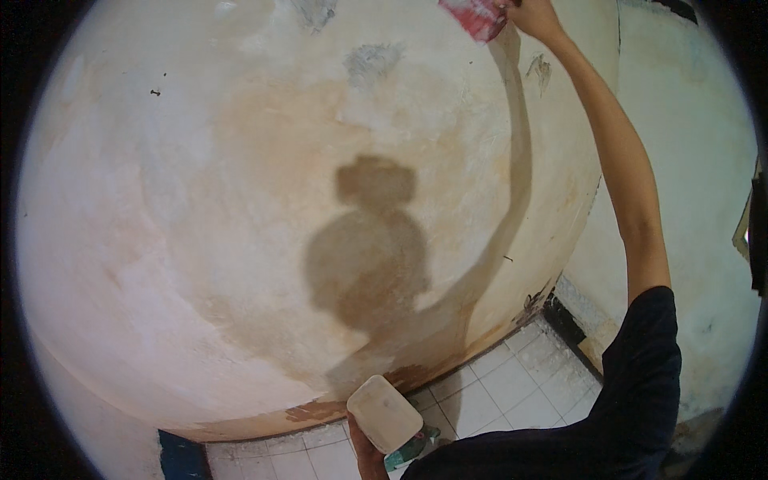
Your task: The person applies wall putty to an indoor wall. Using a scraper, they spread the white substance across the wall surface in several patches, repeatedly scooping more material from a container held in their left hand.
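High on the wall (264,184), my right hand (532,16) grips a red flat spreader (480,22) smeared with white, partly cut off by the top edge. The spreader is against or very near the wall; I cannot tell which. Low down, my left hand (366,450) holds a pale rectangular plastic tub (384,414) by its left side. What the tub contains is hard to make out. The wall is cream and white, with tan stains and a grey rough patch (374,62) to the left of the spreader.
A second pale wall (688,160) meets this one at the right corner. White floor tiles (512,380) lie below. Beside the tub is a green object (414,450) of unclear kind. Small nails (156,93) stick out of the wall. A dark blue panel (182,456) stands at lower left.
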Available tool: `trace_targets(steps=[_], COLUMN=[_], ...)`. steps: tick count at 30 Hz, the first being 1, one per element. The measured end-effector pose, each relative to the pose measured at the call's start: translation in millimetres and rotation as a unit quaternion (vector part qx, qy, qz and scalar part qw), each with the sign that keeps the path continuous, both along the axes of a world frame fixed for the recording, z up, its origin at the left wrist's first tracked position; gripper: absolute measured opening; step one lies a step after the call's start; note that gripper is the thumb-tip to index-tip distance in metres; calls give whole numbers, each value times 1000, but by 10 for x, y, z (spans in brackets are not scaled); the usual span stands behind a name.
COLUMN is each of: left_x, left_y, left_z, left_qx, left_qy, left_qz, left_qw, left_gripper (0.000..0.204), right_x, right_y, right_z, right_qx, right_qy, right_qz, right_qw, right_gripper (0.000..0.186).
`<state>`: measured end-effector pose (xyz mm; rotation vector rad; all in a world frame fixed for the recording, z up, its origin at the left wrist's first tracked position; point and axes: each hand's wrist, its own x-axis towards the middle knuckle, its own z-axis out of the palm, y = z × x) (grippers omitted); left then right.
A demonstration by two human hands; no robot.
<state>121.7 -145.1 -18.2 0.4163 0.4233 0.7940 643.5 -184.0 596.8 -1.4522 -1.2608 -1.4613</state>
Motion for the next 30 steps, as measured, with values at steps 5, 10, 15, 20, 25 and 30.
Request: trace_targets(steps=[5, 10, 15, 20, 25, 30], left_x=[30, 40, 39, 33, 5, 46], left_y=[-63, 15, 55, -18, -67, -64], left_z=[-11, -97, -43, -1, -36, -2], left_qx=[-29, -54, -53, -38, -39, -35], left_qy=[-14, 12, -5, -2, 7, 0], left_qz=[-9, -31, -34, -39, -23, -29], left_qw=[999, 998, 998, 999, 999, 999], left_gripper=[62, 61, 60, 60, 61, 62], right_x=[145, 392, 771, 1094, 199, -876], right_y=[-308, -60, 30, -644, -400, 118], right_z=[-228, -936, -1138, -1162, -1600, -2014], right_qx=[-35, -105, 25, 71, -89, -266], right_qy=[89, 345, 322, 329, 157, 42], right_qz=[81, 257, -7, -49, 86, 108], right_qw=[992, 897, 946, 940, 980, 957], right_gripper=[14, 35, 26, 23, 17, 23])
